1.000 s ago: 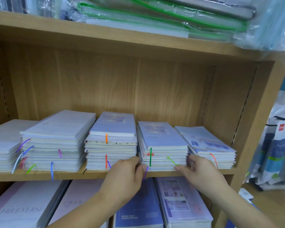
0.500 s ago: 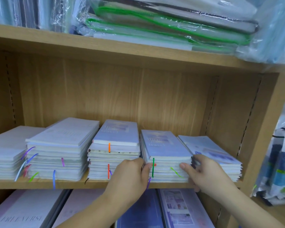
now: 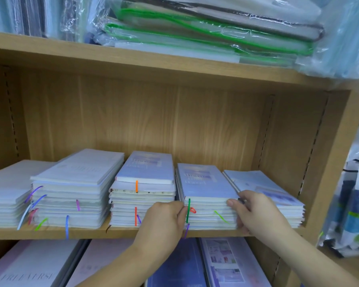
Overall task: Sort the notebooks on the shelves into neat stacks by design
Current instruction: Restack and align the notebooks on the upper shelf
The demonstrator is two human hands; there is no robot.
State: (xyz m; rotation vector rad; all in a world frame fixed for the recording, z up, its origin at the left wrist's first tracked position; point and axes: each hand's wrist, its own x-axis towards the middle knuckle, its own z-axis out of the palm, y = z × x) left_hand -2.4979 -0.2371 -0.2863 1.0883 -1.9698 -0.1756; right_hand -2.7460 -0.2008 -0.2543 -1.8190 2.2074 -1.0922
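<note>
Notebook stack (image 3: 205, 189) on the shelf (image 3: 87, 233): left hand (image 3: 164, 222) and right hand (image 3: 257, 214) curl fingers (image 3: 179, 210) round its near corners, gripping it.

Stationery shop: wooden shelves (image 3: 133, 232) stacked with wrapped notebooks (image 3: 141, 195), bagged folders (image 3: 205, 32) above, packaged goods (image 3: 354, 206) beside

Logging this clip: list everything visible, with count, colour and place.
wooden shelving: one unit, light brown, fills the view
notebook stacks: five, white to pale blue, side by side on middle shelf
fourth stack: one of those, blue cover, fourth from left
ribbon bookmarks: many, orange, green, purple, blue, red, at stack fronts
wrapped folders: several, green and black edged, top shelf
large notebooks: at least four, pinkish-white and blue, bottom shelf
packaged goods: several, blue and white, right of shelving
left hand: grips fourth stack's left front corner
right hand: grips its right front corner
</note>
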